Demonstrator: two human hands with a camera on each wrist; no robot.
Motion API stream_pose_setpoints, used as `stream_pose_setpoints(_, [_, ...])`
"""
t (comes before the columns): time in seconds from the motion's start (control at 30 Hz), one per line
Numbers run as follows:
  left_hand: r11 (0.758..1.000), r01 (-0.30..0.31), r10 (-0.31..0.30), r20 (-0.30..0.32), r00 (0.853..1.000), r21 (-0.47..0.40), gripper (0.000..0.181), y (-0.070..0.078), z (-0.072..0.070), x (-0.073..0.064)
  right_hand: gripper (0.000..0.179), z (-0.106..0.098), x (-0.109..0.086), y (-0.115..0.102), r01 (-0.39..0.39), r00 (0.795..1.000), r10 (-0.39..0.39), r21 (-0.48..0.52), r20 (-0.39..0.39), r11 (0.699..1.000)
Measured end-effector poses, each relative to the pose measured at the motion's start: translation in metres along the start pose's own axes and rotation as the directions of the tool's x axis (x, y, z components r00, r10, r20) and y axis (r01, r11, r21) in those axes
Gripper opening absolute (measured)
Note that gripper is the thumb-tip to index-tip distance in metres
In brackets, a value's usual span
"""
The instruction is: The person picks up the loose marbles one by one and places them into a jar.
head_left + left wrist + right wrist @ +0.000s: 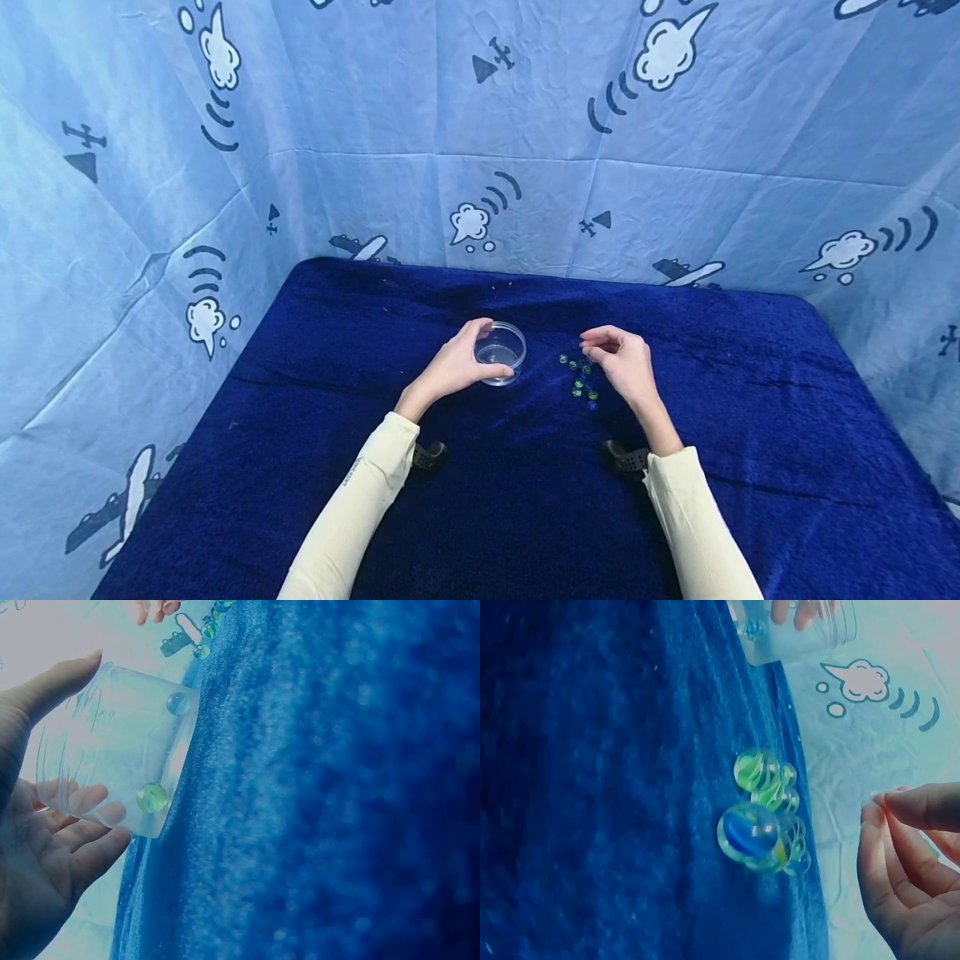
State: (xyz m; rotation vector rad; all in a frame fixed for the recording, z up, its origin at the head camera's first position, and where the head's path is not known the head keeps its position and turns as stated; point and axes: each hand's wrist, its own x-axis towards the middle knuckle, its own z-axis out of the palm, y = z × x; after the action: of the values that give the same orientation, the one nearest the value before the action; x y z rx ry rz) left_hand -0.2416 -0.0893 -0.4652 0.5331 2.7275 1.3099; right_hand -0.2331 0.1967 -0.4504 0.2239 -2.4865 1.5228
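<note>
Jar [124,727] of clear plastic first: I have it in my left hand [456,360], mouth pointing up and long axis close to upright over the desk [510,475]; whether its base touches the cloth I can't tell. With twelve o'clock straight ahead, my left fingers and thumb clamp its wall from nine o'clock. Inside, at the bottom, sit a blue marble [178,703] and a green marble [151,798], apart. Between three and four o'clock from the jar lie loose marbles [579,384], a group stretching from eleven to five. My right hand [624,362] is at their two o'clock, thumb and fingertips together; I can't tell whether they pinch anything.
</note>
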Motion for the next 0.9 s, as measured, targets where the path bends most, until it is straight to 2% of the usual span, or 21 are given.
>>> stream_pose_setpoints(0.2, [1.000, 0.002, -0.002, 0.000, 1.000, -0.006, 0.091, 0.000, 0.000, 0.000, 0.019, -0.004, 0.003, 0.006, -0.013, 1.000, 0.014, 0.026, -0.010, 1.000])
stream_pose_setpoints(0.43, [1.000, 0.004, -0.004, -0.001, 1.000, -0.010, 0.092, -0.001, 0.000, 0.001, 0.016, -0.005, 0.004, 0.010, -0.060, 0.998, 0.062, 0.105, -0.016, 0.993])
stream_pose_setpoints(0.67, [1.000, 0.003, -0.003, 0.001, 1.000, -0.013, 0.091, -0.002, 0.000, 0.001, 0.017, -0.006, 0.004, 0.012, -0.110, 0.993, 0.113, 0.106, -0.023, 0.988])
stream_pose_setpoints(0.9, [1.000, -0.001, 0.001, 0.000, 1.000, -0.021, 0.092, -0.002, 0.000, 0.000, 0.020, -0.007, 0.003, 0.013, -0.142, 0.989, 0.148, 0.160, -0.027, 0.977])
